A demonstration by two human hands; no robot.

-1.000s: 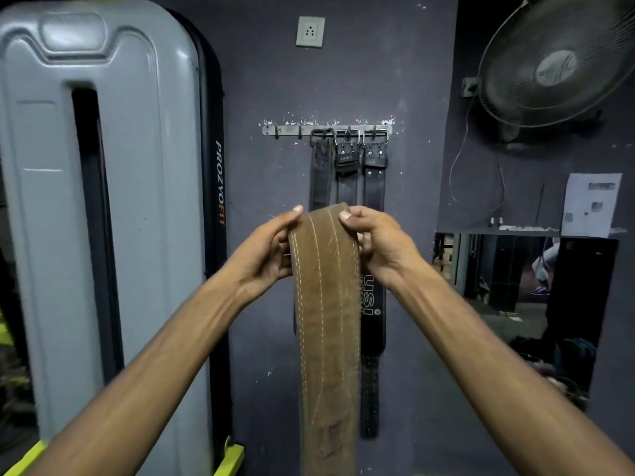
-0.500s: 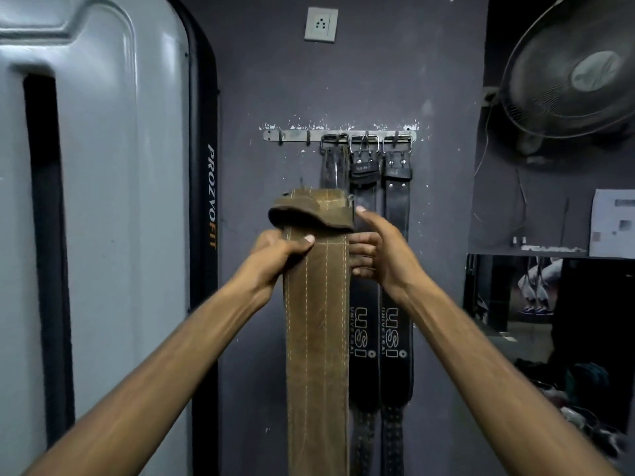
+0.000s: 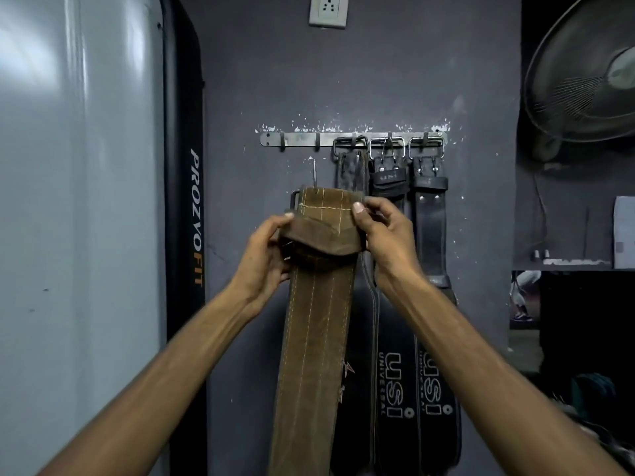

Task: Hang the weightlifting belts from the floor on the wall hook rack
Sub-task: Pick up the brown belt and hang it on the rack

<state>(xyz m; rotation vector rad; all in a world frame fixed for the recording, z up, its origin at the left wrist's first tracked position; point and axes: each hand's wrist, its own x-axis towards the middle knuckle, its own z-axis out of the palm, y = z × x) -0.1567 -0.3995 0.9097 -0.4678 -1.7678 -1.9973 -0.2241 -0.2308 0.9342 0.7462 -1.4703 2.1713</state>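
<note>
Before the far grey wall, centre: a long brown suede weightlifting belt (image 3: 316, 338) is hanging upright from both hands, its lower length running out past the near bottom edge.
Belt surface: scuffed, worn nap is showing, with pale stitch lines running lengthwise and one stitched row crossing near the top.
Belt top: the upper end is folding forward into a rounded flap, and a thin metal buckle prong (image 3: 314, 173) is sticking up above it.
Belt position: its top is sitting below the steel wall hook rack (image 3: 299, 139), apart from it, under the two hooks at the rack's left end.
Left hand (image 3: 264, 255): it is gripping the left edge of the folded top, thumb lying over the front, fingers curling behind.
Right hand (image 3: 385, 235): it is pinching the right edge at the stitched row, thumb on the front, fingers curling behind.
Rack load: three black leather belts (image 3: 433, 235) are hanging by their buckles from the right hooks; the brown one is overlapping the leftmost, and two are showing white USI lettering.
Left side: a tall grey machine shroud (image 3: 86, 201) with PROZVOFIT lettering is standing beside the wall.
Above: a white wall socket (image 3: 328, 10) is sitting over the rack.
Far right: a round caged fan (image 3: 584, 73) is hanging high.
</note>
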